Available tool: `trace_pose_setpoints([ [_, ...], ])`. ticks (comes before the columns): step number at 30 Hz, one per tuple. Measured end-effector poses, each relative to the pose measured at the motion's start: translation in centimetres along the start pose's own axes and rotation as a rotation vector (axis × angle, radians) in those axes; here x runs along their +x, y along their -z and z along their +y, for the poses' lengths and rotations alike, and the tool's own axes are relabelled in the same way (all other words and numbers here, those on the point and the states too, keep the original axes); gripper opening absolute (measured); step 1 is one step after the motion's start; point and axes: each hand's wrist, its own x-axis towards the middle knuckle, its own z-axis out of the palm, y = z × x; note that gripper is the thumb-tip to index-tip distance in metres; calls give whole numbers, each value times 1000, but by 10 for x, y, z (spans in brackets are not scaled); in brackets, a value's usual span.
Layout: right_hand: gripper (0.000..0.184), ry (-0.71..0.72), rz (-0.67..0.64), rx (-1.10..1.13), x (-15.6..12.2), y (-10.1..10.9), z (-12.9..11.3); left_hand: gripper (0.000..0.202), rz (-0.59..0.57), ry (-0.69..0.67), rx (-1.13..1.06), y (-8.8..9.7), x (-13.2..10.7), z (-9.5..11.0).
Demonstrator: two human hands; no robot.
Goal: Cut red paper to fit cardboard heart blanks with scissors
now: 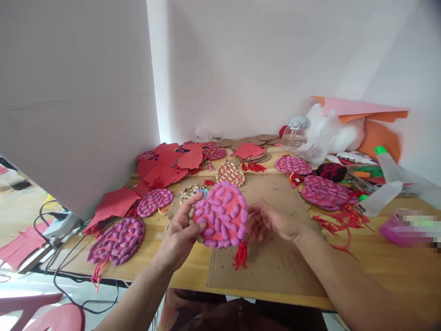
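A rounded ornament (222,216) made of pink-purple painted peanut shells on a red backing is held up over the table. My left hand (182,232) grips its left edge, thumb on the front and fingers behind. A red tassel (240,255) hangs from its lower right. Beside the right edge is my right hand (270,223), its fingers loosely curled and apart, partly behind the ornament; whether they touch it I cannot tell. Underneath lies a sheet of cardboard (268,271). Behind the ornament sits a similar piece with unpainted peanut shells (231,174).
Similar purple ornaments (115,241) lie on both sides. Red paper sheets (161,170) are piled at the back left. At the right are dark yarn (331,172), glue bottles (381,197) and plastic bags (319,133). Black cables (57,266) hang at the left edge.
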Motion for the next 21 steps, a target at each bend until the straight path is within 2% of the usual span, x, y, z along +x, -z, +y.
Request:
trace_pose_setpoints([
  [2, 74, 97, 226, -92, 3, 3, 1, 76, -44, -32, 220, 1, 17, -12],
  [4, 70, 147, 464, -186, 5, 9, 3, 71, 48, -156, 413, 4, 32, -27],
  [6, 68, 158, 609, -237, 8, 16, 6, 63, 103, -214, 509, 7, 42, -38],
  [8, 64, 170, 691, -272, 12, 22, 9, 57, 136, -284, 615, 10, 49, -39],
  [11, 61, 186, 750, -327, 17, 24, 15, 45, 110, -364, 783, 12, 65, -25],
  [14, 56, 213, 763, -396, 23, 22, 20, 44, 115, -266, 877, 9, 106, -12],
  [18, 50, 232, 739, -481, 29, 23, 26, 71, 200, -158, 831, -5, 179, -12],
  [21, 42, 227, 699, -547, 31, 27, 28, 92, 251, -89, 766, -20, 216, -20],
])
